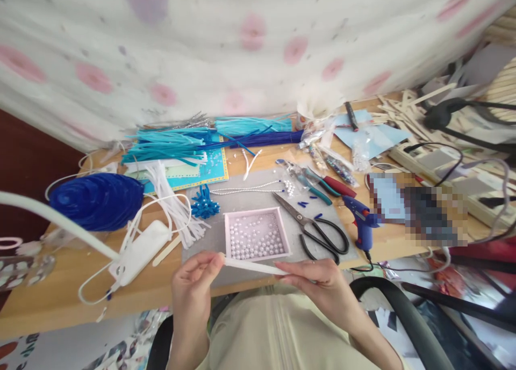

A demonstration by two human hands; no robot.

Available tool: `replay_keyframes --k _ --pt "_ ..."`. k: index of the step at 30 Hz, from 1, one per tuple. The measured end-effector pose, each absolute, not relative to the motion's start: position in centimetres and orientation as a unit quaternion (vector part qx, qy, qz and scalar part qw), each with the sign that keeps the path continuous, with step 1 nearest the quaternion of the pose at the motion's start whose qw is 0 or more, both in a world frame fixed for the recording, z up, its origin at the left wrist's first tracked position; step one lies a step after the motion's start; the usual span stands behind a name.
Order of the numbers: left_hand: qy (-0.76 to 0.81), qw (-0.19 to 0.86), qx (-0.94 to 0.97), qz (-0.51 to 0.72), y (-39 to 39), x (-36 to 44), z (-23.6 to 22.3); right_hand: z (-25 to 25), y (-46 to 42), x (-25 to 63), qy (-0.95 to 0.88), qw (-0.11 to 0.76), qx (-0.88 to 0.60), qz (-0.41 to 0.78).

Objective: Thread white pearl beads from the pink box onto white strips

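Observation:
A slim, straight white stick (pixel 253 266) spans the gap between my hands, just in front of a pink tray (pixel 287 236) of pearl beads (pixel 258 242). I cannot tell what it is made of. My left hand (pixel 196 281) pinches its left end between thumb and fingertips. The other end lies between the thumb and straightened fingers of my right hand (pixel 320 281). Behind the tray's left corner sits a blue pipe-cleaner flower (pixel 205 203) with pearls. Black-handled scissors (pixel 312 227) lie open to the tray's right.
White pipe cleaners (pixel 173 206), blue ones (pixel 169 144) and a coil of blue mesh (pixel 97 201) occupy the left. Pliers (pixel 312 185) and a blue glue gun (pixel 358 222) lie right. A white lamp arm (pixel 60 219) crosses the left side. Power strips (pixel 443 171) line the right edge.

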State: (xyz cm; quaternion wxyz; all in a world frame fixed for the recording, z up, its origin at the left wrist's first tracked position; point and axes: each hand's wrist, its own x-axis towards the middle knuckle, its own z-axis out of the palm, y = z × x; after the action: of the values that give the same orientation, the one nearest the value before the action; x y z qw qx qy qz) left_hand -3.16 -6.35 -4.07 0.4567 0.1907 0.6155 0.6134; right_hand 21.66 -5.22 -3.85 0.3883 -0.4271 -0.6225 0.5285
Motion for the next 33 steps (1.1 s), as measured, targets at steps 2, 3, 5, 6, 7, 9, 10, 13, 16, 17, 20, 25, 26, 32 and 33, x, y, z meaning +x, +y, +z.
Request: replay_keyframes --k 2,3,5,6,7,9,10,13,16,17,20,25,26,32,33 --pt "0.615 0.458 0.196 0.61 -6.5 -3.1 -4.5 -4.2 -5.3 22.2 -0.628 0.377 -0.435 0.523" --pt "0.615 0.459 0.202 0.609 -6.5 -3.1 -4.6 -4.4 -5.3 22.7 -0.634 0.367 -0.437 0.521" --pt "0.609 0.455 0.227 0.609 -6.5 -3.0 -4.7 -4.3 -5.3 23.8 -0.651 0.341 -0.436 0.52" --pt "0.602 0.451 0.254 0.608 -6.4 -2.9 -4.4 -4.0 -5.2 24.3 -0.657 0.332 -0.435 0.518" --pt "0.594 0.446 0.288 0.605 -6.2 -2.6 -4.0 -3.7 -5.2 24.7 -0.662 0.331 -0.433 0.514" --pt "0.566 0.439 0.386 0.581 -5.7 -1.8 -2.7 -2.7 -5.0 25.0 -0.666 0.343 -0.424 0.509" --pt "0.554 0.442 0.43 0.56 -5.3 -1.2 -2.0 -2.3 -4.9 24.7 -0.664 0.349 -0.416 0.514" --pt "0.475 0.465 0.58 0.47 -4.2 0.8 0.0 -1.5 -4.5 23.0 -0.646 0.321 -0.383 0.577" --pt "0.466 0.428 0.615 0.471 -3.4 2.2 0.4 -1.5 -4.1 21.1 -0.621 0.291 -0.374 0.624" --pt "0.476 0.41 0.613 0.478 -3.3 2.5 0.2 -1.6 -4.0 20.7 -0.619 0.295 -0.377 0.622" --pt "0.505 0.362 0.611 0.491 -3.3 2.6 -0.4 -2.0 -3.9 20.1 -0.617 0.321 -0.388 0.605" --pt "0.509 0.317 0.653 0.464 -3.7 2.2 -0.7 -2.5 -4.1 20.1 -0.616 0.309 -0.392 0.609" --pt "0.506 0.316 0.659 0.459 -3.7 2.1 -0.7 -2.6 -4.2 20.1 -0.618 0.302 -0.39 0.611" --pt "0.503 0.345 0.653 0.449 -4.3 1.7 -1.3 -3.4 -4.5 20.4 -0.633 0.283 -0.383 0.611" --pt "0.505 0.349 0.652 0.445 -4.3 1.6 -1.4 -3.5 -4.5 20.5 -0.635 0.283 -0.385 0.606"
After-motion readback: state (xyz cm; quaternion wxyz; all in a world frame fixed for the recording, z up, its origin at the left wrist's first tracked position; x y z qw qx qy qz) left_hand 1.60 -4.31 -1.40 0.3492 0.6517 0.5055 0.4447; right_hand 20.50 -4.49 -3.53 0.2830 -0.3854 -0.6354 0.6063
